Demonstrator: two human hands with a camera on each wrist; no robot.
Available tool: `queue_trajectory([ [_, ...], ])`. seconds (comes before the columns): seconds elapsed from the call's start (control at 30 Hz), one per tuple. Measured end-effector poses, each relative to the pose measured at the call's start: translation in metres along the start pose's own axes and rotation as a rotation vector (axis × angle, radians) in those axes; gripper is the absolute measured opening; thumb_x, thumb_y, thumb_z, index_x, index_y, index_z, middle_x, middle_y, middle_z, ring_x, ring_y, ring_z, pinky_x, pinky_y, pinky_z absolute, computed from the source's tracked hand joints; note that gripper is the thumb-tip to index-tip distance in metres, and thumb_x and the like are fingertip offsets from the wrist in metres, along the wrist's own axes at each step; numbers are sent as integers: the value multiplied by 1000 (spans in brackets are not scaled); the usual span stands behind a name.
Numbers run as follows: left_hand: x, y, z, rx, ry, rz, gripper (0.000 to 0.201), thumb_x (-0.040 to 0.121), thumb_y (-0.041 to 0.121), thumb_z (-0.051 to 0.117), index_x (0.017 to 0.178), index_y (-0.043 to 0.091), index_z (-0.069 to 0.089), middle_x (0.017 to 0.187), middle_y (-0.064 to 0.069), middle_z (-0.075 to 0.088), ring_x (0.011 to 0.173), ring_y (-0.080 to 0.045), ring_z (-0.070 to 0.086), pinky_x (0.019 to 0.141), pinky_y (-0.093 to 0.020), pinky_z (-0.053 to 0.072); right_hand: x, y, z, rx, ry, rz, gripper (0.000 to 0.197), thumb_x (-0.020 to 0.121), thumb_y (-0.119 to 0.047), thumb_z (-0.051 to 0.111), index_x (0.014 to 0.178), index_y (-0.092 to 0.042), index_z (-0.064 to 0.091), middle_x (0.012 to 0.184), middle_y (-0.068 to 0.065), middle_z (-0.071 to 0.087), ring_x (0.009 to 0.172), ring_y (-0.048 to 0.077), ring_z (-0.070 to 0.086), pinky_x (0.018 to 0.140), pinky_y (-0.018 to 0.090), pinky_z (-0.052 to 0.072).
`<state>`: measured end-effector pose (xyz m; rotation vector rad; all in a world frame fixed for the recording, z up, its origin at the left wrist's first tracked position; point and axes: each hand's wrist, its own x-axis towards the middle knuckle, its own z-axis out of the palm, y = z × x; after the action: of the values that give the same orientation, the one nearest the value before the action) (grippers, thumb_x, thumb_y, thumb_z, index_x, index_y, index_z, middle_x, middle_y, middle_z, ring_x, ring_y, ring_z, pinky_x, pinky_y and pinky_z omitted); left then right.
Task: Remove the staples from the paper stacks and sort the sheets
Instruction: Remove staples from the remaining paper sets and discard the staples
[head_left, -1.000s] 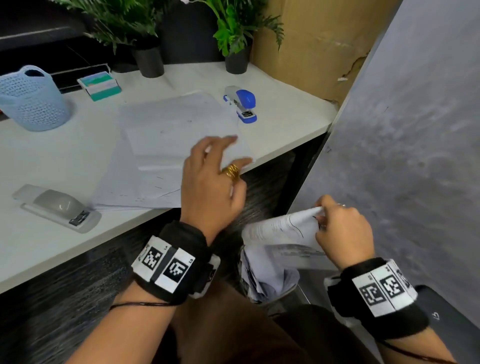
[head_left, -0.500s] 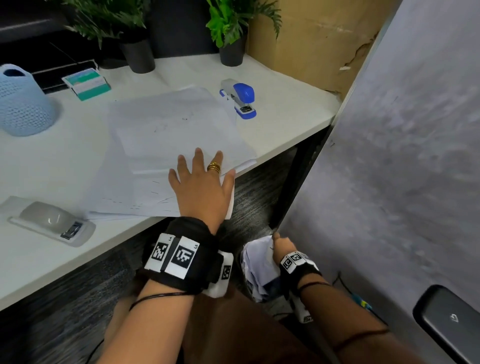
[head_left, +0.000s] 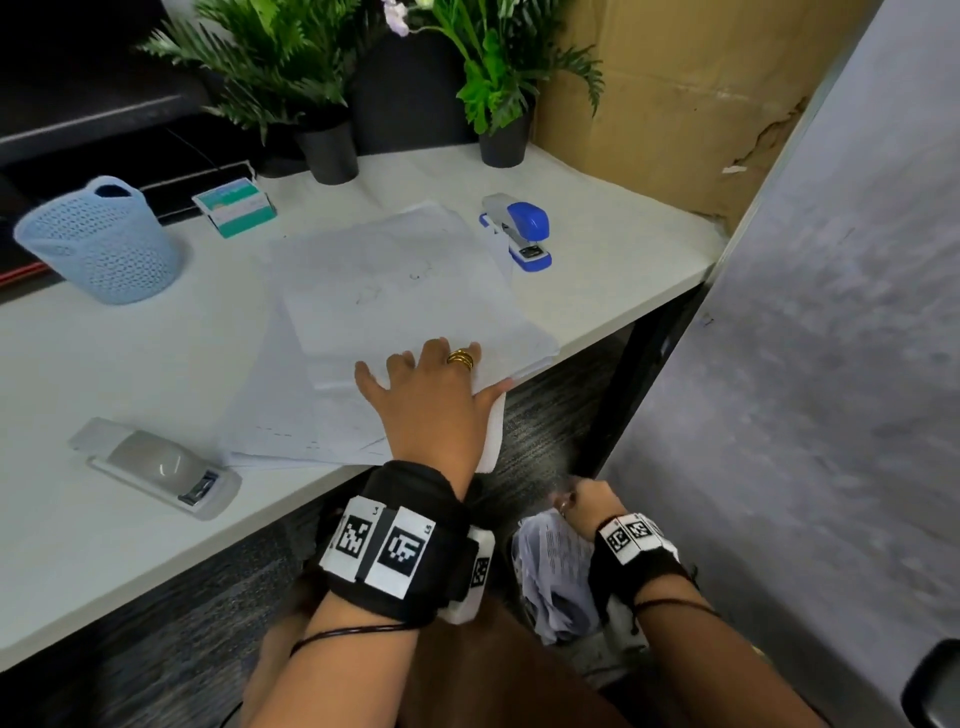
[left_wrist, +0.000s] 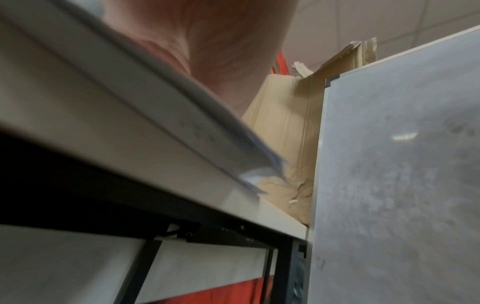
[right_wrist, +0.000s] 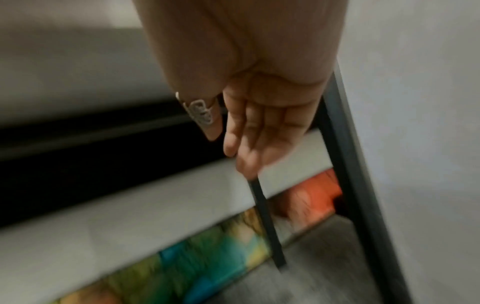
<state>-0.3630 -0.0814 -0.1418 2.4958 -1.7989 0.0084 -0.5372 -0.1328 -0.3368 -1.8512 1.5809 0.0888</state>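
Observation:
A loose stack of white sheets (head_left: 395, 291) lies on the white table (head_left: 623, 291), its near corner hanging over the front edge. My left hand (head_left: 426, 379) rests flat on the near part of the stack, with the thumb at the overhanging corner. In the left wrist view the palm (left_wrist: 207, 51) sits on the paper's edge (left_wrist: 197, 131). Below the table my right hand (head_left: 582, 504) hangs over a bin of crumpled printed sheets (head_left: 556, 577). Its fingers (right_wrist: 246, 144) are straight and hold nothing.
A blue stapler (head_left: 519, 231) sits beyond the stack and a grey stapler (head_left: 161, 467) lies at the near left. A blue mesh basket (head_left: 98, 244), a small green box (head_left: 236, 205) and potted plants (head_left: 332, 150) stand at the back. A grey partition (head_left: 805, 364) closes the right side.
My right hand carried a crumpled sheet down into the bin, let go of it and now hangs bare-fingered above it. My left hand came down from a raised pose to lie flat on the stack.

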Motion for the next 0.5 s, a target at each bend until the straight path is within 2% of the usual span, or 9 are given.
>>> queue_trajectory([
  [0.07,-1,-5,-4,4,48,48,39,100,41,35,138,36,42,138,5,47,122,-27,45,111,-52,12,-23,-23,-30,125,223,-104,20,95,-24,51,98,-9,64,91,10,68,87,25,65,79,34,52],
  [0.1,-1,-10,-5,-51,74,69,38,101,27,37,137,34,44,135,4,51,119,-25,48,111,-47,19,-37,-35,-43,218,354,-188,18,95,-22,52,90,-10,65,79,6,67,73,21,65,72,33,52],
  [0.17,-5,-20,-10,-178,100,75,45,98,9,39,136,29,47,133,2,55,117,-21,53,104,-33,32,-65,-63,-67,507,540,-306,26,95,-24,53,78,-9,65,63,4,62,55,14,59,58,25,50],
  [0.2,-9,-23,-12,-220,119,76,47,96,5,39,136,27,47,133,2,55,117,-18,53,99,-27,36,-78,-78,-79,719,555,-338,30,94,-30,52,76,-10,66,61,4,62,52,12,57,52,20,47],
  [0.27,-22,-27,-17,-252,160,85,50,94,0,40,136,25,47,132,3,55,115,-17,55,92,-23,40,-99,-107,-102,1063,463,-365,41,86,-47,47,77,-12,67,61,5,62,49,10,56,46,17,44],
  [0.3,-30,-29,-17,-257,178,105,52,91,-4,43,136,23,49,131,2,56,112,-19,57,89,-24,43,-105,-119,-111,1119,411,-341,48,82,-54,44,79,-12,67,63,7,64,50,12,57,45,18,45],
  [0.4,-45,-35,-15,-315,216,197,58,77,-13,58,126,16,60,122,-5,64,101,-25,65,80,-29,51,-108,-142,-130,1047,298,-258,46,88,-56,45,84,-14,62,74,9,66,64,23,65,52,26,52],
  [0.43,-50,-37,-16,-309,196,207,57,79,-10,57,129,18,57,126,-3,61,107,-23,62,85,-29,50,-107,-146,-134,1016,257,-248,40,89,-54,48,83,-16,59,78,7,64,70,26,66,57,30,55],
  [0.5,-58,-41,-16,-294,96,220,53,94,4,45,141,27,41,145,4,43,129,-15,44,102,-24,36,-101,-147,-136,979,169,-226,32,88,-48,57,83,-16,58,82,6,63,76,28,66,63,35,57],
])
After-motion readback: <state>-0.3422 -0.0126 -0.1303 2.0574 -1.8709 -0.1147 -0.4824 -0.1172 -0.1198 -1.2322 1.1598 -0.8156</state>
